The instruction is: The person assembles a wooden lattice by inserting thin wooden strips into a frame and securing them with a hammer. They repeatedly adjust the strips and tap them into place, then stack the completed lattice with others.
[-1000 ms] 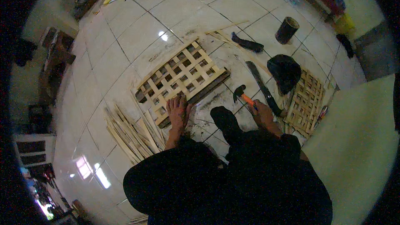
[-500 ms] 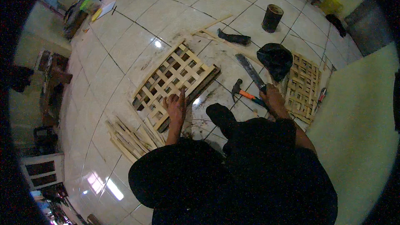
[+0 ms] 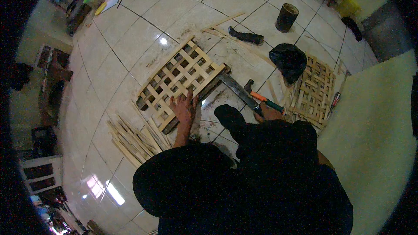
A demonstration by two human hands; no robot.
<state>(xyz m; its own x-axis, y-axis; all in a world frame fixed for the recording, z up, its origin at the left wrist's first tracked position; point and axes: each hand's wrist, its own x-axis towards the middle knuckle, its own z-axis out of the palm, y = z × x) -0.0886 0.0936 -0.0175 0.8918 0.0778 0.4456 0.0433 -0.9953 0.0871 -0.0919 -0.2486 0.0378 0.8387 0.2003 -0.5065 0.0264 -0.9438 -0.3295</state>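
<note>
A woven lattice panel of pale strips lies on a dark wooden base in front of me. My left hand rests on its near edge, fingers spread over the strips. In my right hand is a machete, gripped by its handle, the broad grey blade pointing at the panel's right corner. The blade's tip is at or very near that corner; contact is unclear. A claw hammer with an orange and dark green handle lies on the floor just beyond the blade, close to my right hand.
Loose wooden strips are heaped at the left. To the right lie a second lattice panel, a black plastic bag and a screwdriver-like tool. Farther off are a dark curved piece and a cylindrical container.
My right hand has moved nearer and left, swinging the machete down and left toward the panel's corner. My left hand stays on the panel, its fingers now more spread.
</note>
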